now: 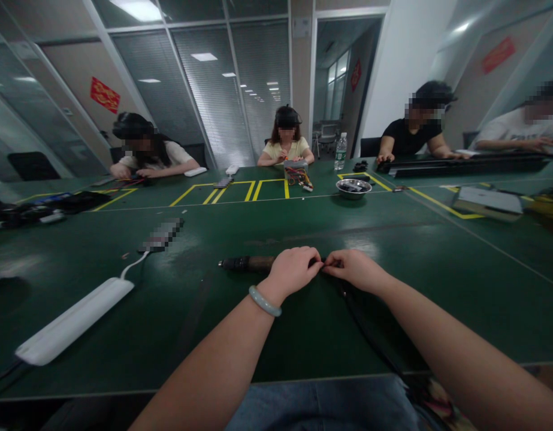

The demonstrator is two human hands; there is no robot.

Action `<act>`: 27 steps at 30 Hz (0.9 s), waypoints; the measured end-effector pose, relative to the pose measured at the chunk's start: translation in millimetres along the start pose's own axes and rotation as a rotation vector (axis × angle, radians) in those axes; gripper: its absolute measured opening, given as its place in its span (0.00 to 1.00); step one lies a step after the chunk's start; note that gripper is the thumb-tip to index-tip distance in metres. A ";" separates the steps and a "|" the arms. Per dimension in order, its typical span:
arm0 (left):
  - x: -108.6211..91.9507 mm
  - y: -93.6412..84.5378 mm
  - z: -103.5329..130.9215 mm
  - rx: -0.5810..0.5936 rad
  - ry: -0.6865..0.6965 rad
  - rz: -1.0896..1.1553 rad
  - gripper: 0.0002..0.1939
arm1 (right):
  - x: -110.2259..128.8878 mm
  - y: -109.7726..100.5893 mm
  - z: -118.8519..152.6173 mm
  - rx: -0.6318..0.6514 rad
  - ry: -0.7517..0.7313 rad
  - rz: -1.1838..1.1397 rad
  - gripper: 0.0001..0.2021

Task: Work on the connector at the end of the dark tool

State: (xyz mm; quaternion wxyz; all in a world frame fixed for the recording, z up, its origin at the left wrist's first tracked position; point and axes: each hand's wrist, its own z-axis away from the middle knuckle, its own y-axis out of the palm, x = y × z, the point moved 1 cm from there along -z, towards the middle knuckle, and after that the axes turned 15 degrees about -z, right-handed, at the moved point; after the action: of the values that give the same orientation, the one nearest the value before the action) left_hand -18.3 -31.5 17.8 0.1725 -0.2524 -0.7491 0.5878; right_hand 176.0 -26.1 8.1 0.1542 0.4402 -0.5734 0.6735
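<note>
A dark, slim electric screwdriver (247,264) lies along the green table, its metal tip toward the left. My left hand (296,269), with a pale bangle at the wrist, is closed around its rear part. Close beside it, my right hand (359,272) pinches at the tail end, where a black cable (361,323) comes out and runs down over the table's front edge. The fingertips of both hands nearly meet there. They hide the join between tool and cable.
On the left lies a white power strip (76,320) with a cord to a blurred-out phone (162,235). Farther back are a metal bowl (353,188) of dark parts, a water bottle (341,151) and a box (488,202). Several people work along the far side.
</note>
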 end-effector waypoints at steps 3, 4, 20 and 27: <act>0.3 0.2 0.5 -0.002 0.005 0.001 0.11 | 0.3 0.1 0.2 0.003 0.004 0.000 0.08; 0.2 0.1 0.6 -0.001 0.003 -0.002 0.11 | 0.3 0.0 0.3 0.003 0.006 -0.001 0.08; 1.1 1.1 -0.4 -0.020 0.025 -0.017 0.09 | 1.5 -0.4 -0.1 0.012 0.016 0.007 0.08; -1.2 -2.7 -0.1 0.011 0.001 -0.020 0.15 | 3.3 -0.3 1.6 -0.007 0.005 0.011 0.08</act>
State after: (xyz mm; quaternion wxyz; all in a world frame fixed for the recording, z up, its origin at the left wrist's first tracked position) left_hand -17.7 -32.6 20.5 0.1803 -0.2441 -0.7481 0.5901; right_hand 175.0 -28.4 10.7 0.1536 0.4351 -0.5778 0.6733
